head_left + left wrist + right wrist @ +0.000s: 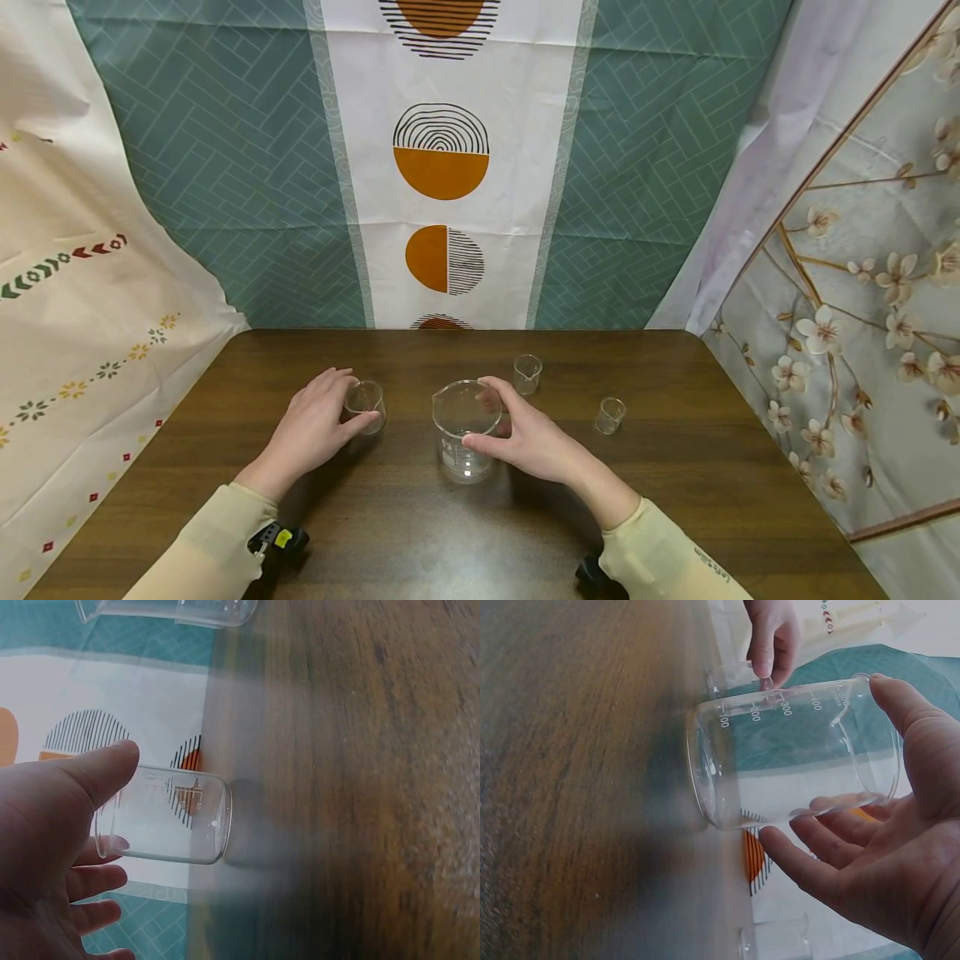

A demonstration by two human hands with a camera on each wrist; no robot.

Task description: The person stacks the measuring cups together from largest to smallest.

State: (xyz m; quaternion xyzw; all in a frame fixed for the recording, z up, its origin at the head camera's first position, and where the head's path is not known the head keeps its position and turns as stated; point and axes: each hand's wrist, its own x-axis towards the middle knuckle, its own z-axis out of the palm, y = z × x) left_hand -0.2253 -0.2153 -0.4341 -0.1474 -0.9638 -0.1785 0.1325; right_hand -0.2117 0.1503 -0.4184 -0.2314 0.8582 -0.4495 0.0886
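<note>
My right hand (528,433) grips a large clear glass beaker (463,462) near its rim, thumb on the near side and fingers behind. In the right wrist view this beaker (780,761) shows white volume marks, one of them reading 400, and no contents are visible. On the left, my left hand (311,425) pinches a smaller glass beaker (365,400) between thumb and fingers close to the top. The left wrist view shows that smaller beaker (169,817) upright with its base at the tabletop.
Two small glass beakers stand on the right: one at the back (527,375), the other (611,417) farther right. The brown wooden table (420,542) ends at a patterned teal and white curtain (637,208). More patterned cloth hangs at both sides.
</note>
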